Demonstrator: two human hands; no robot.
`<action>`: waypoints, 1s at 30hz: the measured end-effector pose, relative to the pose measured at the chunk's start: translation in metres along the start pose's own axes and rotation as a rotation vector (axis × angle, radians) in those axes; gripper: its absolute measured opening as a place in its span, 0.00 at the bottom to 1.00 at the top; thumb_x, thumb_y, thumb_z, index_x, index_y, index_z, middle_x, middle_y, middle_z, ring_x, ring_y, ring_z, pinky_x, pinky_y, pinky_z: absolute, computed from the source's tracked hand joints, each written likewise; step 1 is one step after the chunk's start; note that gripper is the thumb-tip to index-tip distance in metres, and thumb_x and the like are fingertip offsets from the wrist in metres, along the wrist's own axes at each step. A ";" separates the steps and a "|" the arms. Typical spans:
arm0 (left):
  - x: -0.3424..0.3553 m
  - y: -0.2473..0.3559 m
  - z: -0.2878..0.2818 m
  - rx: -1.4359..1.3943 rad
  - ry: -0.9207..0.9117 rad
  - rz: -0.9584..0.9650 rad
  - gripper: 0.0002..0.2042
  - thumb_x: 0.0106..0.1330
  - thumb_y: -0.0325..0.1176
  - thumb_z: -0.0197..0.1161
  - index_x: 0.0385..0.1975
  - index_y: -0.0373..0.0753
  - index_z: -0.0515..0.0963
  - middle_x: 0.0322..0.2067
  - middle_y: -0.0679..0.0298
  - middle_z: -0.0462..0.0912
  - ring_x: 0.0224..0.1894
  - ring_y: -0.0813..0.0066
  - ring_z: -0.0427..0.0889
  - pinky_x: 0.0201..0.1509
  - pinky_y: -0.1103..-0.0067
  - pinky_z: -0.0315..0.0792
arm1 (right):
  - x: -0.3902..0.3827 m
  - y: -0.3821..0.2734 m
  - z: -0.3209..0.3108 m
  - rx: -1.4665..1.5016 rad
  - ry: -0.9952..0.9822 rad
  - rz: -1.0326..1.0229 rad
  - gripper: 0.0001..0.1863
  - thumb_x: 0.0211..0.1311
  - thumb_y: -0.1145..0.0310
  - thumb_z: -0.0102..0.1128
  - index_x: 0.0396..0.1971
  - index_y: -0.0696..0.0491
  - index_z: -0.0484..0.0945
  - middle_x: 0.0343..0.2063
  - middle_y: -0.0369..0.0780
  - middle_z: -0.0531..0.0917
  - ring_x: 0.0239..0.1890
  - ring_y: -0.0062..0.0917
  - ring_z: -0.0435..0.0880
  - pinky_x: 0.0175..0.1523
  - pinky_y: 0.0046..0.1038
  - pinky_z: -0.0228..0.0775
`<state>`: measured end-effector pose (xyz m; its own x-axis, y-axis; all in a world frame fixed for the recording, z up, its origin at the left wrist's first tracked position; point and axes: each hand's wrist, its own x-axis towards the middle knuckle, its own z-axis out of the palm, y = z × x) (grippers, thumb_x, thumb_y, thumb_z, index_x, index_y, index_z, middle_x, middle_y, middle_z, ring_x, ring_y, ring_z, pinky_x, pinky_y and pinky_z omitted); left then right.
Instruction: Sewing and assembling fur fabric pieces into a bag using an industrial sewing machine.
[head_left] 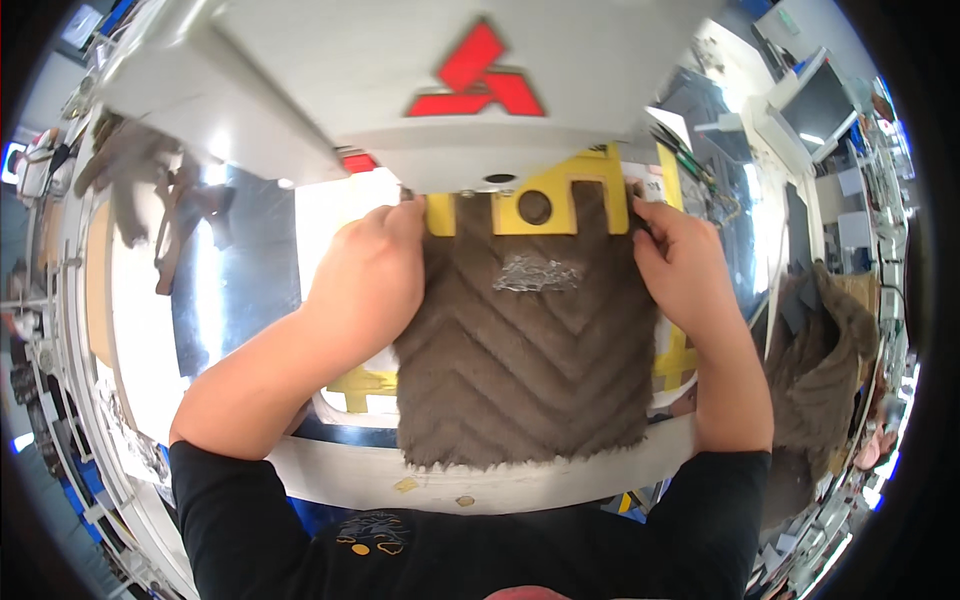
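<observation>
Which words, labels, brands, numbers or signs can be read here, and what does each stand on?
Red three-diamond emblem on the pale machine head: a sign, no lettering.
Print on the black shirt: a small graphic; any lettering is too small to read.
No words or numbers are legible.

Two hands [375, 260], one brown chevron-quilted panel [520, 350], one yellow notched plate [508, 216] and three large red diamonds [474, 56] are seen.

Pale-edged bench [330, 475], brown chevron-ridged fabric [530, 370] across its front
</observation>
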<state>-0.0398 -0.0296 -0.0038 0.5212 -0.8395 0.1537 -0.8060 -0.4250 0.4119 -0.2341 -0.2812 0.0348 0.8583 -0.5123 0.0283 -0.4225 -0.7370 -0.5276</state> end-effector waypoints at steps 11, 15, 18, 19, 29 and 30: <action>0.002 0.001 -0.006 0.052 -0.067 -0.036 0.14 0.69 0.28 0.57 0.50 0.27 0.78 0.34 0.45 0.84 0.39 0.48 0.84 0.45 0.61 0.79 | -0.006 0.009 0.010 0.012 0.104 -0.010 0.17 0.63 0.76 0.61 0.51 0.64 0.82 0.25 0.50 0.81 0.26 0.38 0.81 0.36 0.35 0.73; 0.003 -0.011 -0.029 0.028 0.092 -0.128 0.11 0.69 0.32 0.59 0.46 0.34 0.81 0.36 0.47 0.85 0.42 0.47 0.84 0.47 0.59 0.78 | -0.006 0.013 0.014 0.006 0.129 -0.013 0.18 0.63 0.75 0.61 0.51 0.65 0.82 0.24 0.50 0.81 0.25 0.37 0.80 0.35 0.34 0.72; 0.016 -0.052 -0.056 0.126 0.312 -0.219 0.10 0.69 0.34 0.60 0.42 0.37 0.83 0.39 0.50 0.85 0.44 0.47 0.84 0.50 0.59 0.78 | -0.007 0.013 0.011 0.044 0.125 0.004 0.19 0.62 0.75 0.62 0.52 0.65 0.82 0.22 0.49 0.80 0.23 0.35 0.78 0.33 0.34 0.70; 0.020 -0.074 -0.067 0.158 0.398 -0.255 0.09 0.68 0.33 0.60 0.41 0.37 0.84 0.40 0.51 0.85 0.46 0.48 0.84 0.52 0.60 0.78 | -0.006 0.010 0.011 0.034 0.114 -0.004 0.19 0.62 0.75 0.62 0.52 0.64 0.82 0.21 0.48 0.79 0.22 0.34 0.77 0.33 0.34 0.70; 0.055 -0.252 -0.145 0.579 0.416 -0.629 0.20 0.63 0.27 0.59 0.57 0.47 0.79 0.52 0.48 0.79 0.56 0.45 0.81 0.59 0.58 0.77 | 0.000 0.013 0.008 0.109 0.091 0.060 0.17 0.61 0.73 0.63 0.49 0.62 0.84 0.18 0.45 0.77 0.20 0.31 0.76 0.31 0.34 0.67; 0.056 -0.256 -0.143 0.587 0.379 -0.693 0.23 0.63 0.26 0.59 0.59 0.51 0.77 0.55 0.48 0.77 0.58 0.45 0.80 0.59 0.57 0.76 | 0.000 0.015 0.008 0.127 0.077 0.064 0.17 0.61 0.73 0.63 0.49 0.62 0.84 0.18 0.44 0.76 0.20 0.31 0.76 0.31 0.34 0.67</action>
<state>0.2361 0.0805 0.0279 0.9040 -0.2204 0.3663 -0.2460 -0.9690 0.0239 -0.2380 -0.2887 0.0207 0.8039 -0.5924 0.0536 -0.4314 -0.6426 -0.6332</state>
